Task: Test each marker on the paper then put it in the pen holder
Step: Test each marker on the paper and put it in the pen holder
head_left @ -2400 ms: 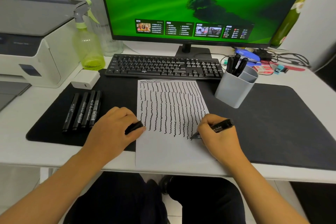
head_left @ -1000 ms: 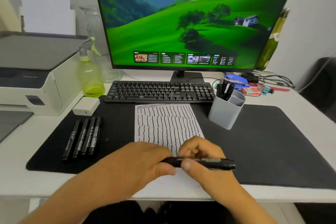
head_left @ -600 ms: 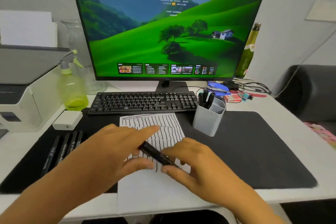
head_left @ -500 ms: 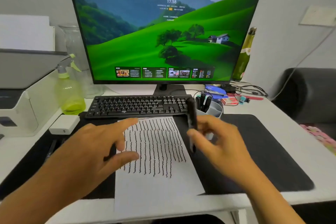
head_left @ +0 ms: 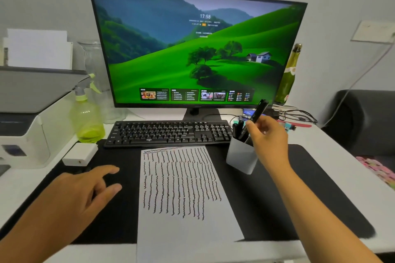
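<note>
Head view shows the right hand (head_left: 268,141) pinching a capped black marker (head_left: 259,111) just above the grey plastic pen holder (head_left: 240,159), the drop-in step, so it needs lowering straight among those stored, while the left hand (head_left: 85,192) hovers with fingers spread, empty.

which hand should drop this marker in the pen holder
Right. The right hand already grips the marker directly above the pen holder. The left hand hovers open over the black mat, far left of the paper.
</note>
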{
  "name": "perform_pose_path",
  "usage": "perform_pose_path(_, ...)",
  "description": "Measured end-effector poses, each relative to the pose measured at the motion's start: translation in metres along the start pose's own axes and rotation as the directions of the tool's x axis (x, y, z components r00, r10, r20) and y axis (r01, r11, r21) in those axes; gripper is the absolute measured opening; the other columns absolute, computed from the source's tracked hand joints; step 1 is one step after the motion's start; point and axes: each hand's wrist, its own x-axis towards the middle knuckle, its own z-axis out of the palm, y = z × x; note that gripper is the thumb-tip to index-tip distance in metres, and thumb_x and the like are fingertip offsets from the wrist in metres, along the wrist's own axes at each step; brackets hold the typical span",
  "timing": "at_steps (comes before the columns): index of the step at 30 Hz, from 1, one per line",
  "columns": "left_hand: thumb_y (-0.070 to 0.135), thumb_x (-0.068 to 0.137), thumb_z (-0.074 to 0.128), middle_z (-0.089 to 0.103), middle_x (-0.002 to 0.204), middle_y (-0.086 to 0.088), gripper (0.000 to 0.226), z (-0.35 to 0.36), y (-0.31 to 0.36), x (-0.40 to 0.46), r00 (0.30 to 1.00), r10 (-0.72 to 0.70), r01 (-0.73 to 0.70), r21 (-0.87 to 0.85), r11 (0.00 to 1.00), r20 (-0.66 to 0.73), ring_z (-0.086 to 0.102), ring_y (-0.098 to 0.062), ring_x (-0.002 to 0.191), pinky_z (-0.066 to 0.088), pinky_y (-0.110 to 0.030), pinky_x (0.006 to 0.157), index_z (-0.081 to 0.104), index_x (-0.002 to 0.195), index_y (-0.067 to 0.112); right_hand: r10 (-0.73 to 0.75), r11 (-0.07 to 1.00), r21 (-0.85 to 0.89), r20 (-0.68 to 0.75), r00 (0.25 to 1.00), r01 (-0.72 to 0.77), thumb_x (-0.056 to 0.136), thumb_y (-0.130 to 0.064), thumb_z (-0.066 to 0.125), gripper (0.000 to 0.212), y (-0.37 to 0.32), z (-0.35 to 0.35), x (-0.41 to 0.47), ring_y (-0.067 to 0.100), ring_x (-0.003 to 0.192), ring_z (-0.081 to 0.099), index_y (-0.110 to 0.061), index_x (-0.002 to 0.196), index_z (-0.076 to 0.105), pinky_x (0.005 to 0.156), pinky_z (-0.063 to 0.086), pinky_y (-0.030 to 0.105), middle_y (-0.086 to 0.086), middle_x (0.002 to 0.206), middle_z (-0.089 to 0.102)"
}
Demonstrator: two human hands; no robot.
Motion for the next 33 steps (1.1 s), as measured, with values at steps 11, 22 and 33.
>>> perform_pose_path(11, 0.061, 0.074, 0.041, 0.056, 0.054, 0.020, 0.058, 0.007, -0.012, -0.003, 0.992, -0.121, 0.121, 0.019, 0.992, 0.022, 0.058, 0.006, 0.056, 0.036, -0.010, 0.058, 0.057, 0.122, 0.033, 0.029, 0.895, -0.446, 0.046, 0.999, -0.005, 0.086, -0.039, 0.073, 0.051, 0.000, 0.014, -0.016, 0.028, 0.098, 0.064, -0.016, 0.127, 0.054, 0.086, 0.051, 0.051, -0.009, 0.080, 0.065)
perform_pose_path(22, 0.058, 0.085, 0.051, 0.049, 0.066, 0.014, 0.026, 0.048, -0.033, -0.007, 0.874, -0.485, 0.481, 0.217, 0.850, -0.034, 0.050, -0.003, 0.055, 0.037, -0.018, 0.051, 0.048, 0.077, 0.034, -0.030, 0.998, -0.060, -0.162, 0.986, 0.021, 0.088, -0.013, 0.068, 0.026, -0.025, 0.005, -0.060, 0.026, 0.090, 0.061, -0.018, 0.111, 0.059, 0.081, 0.054, 0.054, 0.003, 0.097, 0.064)
perform_pose_path(33, 0.039, 0.088, 0.059, 0.061, 0.099, -0.005, 0.036, 0.054, -0.022, 0.019, 0.668, -0.736, 0.642, 0.413, 0.646, 0.113, 0.062, -0.023, 0.089, 0.054, -0.037, 0.078, 0.052, 0.114, 0.016, -0.213, 0.975, 0.073, 0.030, 0.977, 0.210, 0.083, 0.000, 0.068, 0.032, -0.041, 0.021, -0.146, 0.020, 0.078, 0.062, -0.027, 0.096, 0.060, 0.063, 0.054, 0.051, -0.002, 0.087, 0.065)
